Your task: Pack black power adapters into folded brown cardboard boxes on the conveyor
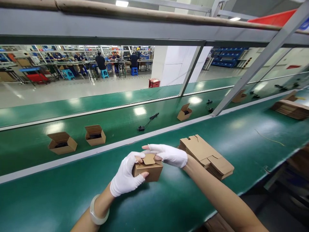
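Observation:
A small brown cardboard box (154, 173) is between my hands over the green bench, its top flap partly raised. My left hand (126, 175), in a white glove with bare fingertips, grips the box's left side, thumb on the near face. From the right, my right hand (171, 156), gloved alike, reaches across the top; its thumb presses at the flap's right edge and its fingers extend over the far side. What lies inside the box is hidden. Just right of my right hand is a stack of flat folded cartons (205, 154).
Beyond a white rail (116, 141), a green conveyor belt (120, 129) carries open boxes (63, 145) and a black adapter with its cable (142, 128). A slanted metal post (238, 79) rises at right. More flat cardboard (291, 109) lies farther right. People sit in the background.

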A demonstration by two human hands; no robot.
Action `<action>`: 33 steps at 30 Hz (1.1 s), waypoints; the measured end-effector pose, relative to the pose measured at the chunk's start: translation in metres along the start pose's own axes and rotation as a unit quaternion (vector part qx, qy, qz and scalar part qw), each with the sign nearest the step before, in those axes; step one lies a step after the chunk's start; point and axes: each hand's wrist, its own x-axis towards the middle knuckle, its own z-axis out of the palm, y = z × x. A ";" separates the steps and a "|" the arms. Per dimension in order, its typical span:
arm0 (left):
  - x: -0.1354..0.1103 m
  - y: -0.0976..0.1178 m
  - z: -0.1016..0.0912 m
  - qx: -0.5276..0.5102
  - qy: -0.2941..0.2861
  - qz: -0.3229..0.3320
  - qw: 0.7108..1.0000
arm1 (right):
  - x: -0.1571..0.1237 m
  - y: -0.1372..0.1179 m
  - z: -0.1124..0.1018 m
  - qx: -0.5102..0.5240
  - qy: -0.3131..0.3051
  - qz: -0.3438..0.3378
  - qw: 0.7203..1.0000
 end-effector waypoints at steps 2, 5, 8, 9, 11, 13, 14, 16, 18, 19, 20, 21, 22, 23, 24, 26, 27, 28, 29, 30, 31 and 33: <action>0.001 0.002 -0.001 0.020 -0.006 0.027 0.999 | 0.000 -0.017 0.001 -0.136 -0.009 0.011 0.991; 0.002 0.005 -0.003 0.038 -0.031 0.063 0.997 | 0.001 -0.038 0.008 -0.328 -0.031 0.031 0.944; 0.001 0.007 -0.005 0.043 -0.043 0.066 0.996 | 0.004 -0.046 0.018 -0.404 -0.045 0.031 0.913; 0.000 0.008 -0.004 0.041 -0.046 0.066 0.996 | 0.004 -0.046 0.020 -0.425 -0.043 0.029 0.904; -0.002 0.007 -0.002 0.036 -0.053 0.071 0.995 | 0.006 -0.042 0.025 -0.478 -0.034 0.030 0.877; -0.005 0.005 0.003 0.033 -0.054 0.068 0.996 | 0.008 -0.034 0.030 -0.536 -0.008 0.041 0.843; -0.006 0.003 0.005 0.031 -0.052 0.062 0.996 | 0.008 -0.031 0.032 -0.559 0.011 0.048 0.828; -0.006 0.001 0.008 0.024 -0.049 0.045 0.997 | 0.008 -0.024 0.032 -0.577 0.047 0.050 0.814; -0.005 -0.002 0.006 0.023 -0.034 0.028 0.999 | 0.006 -0.020 0.027 -0.535 0.093 0.026 0.839; -0.003 -0.004 0.004 0.029 -0.007 0.018 0.999 | 0.004 -0.018 0.024 -0.488 0.139 0.002 0.862; -0.001 -0.005 0.001 0.039 0.038 0.004 0.999 | 0.001 -0.015 0.020 -0.427 0.200 -0.028 0.881; 0.001 -0.007 -0.002 0.051 0.100 -0.014 0.994 | -0.001 -0.011 0.017 -0.357 0.263 -0.054 0.895; 0.003 -0.009 -0.004 0.063 0.171 -0.031 0.983 | -0.003 -0.005 0.016 -0.282 0.309 -0.073 0.905; 0.005 -0.010 -0.006 0.070 0.236 -0.046 0.968 | -0.004 0.002 0.017 -0.209 0.324 -0.082 0.919; 0.006 -0.012 -0.005 0.074 0.282 -0.056 0.955 | -0.004 0.010 0.020 -0.140 0.306 -0.083 0.938; 0.008 -0.015 0.000 0.074 0.297 -0.052 0.951 | -0.001 0.029 0.029 -0.015 0.213 -0.085 0.973; 0.008 -0.018 0.003 0.069 0.266 -0.039 0.961 | 0.001 0.036 0.033 0.033 0.193 -0.103 0.975; 0.007 -0.022 0.007 0.064 0.221 -0.023 0.973 | 0.003 0.042 0.035 0.063 0.199 -0.126 0.970; 0.008 -0.028 0.009 0.061 0.169 -0.008 0.984 | 0.005 0.045 0.035 0.062 0.225 -0.141 0.962; 0.008 -0.036 0.009 0.063 0.122 0.000 0.990 | 0.007 0.046 0.032 0.025 0.262 -0.138 0.955; 0.010 -0.047 0.006 0.076 0.089 -0.008 0.993 | 0.008 0.044 0.027 -0.050 0.298 -0.113 0.946; 0.017 -0.074 -0.007 0.137 0.075 -0.087 0.984 | 0.008 0.038 0.011 -0.279 0.323 -0.019 0.904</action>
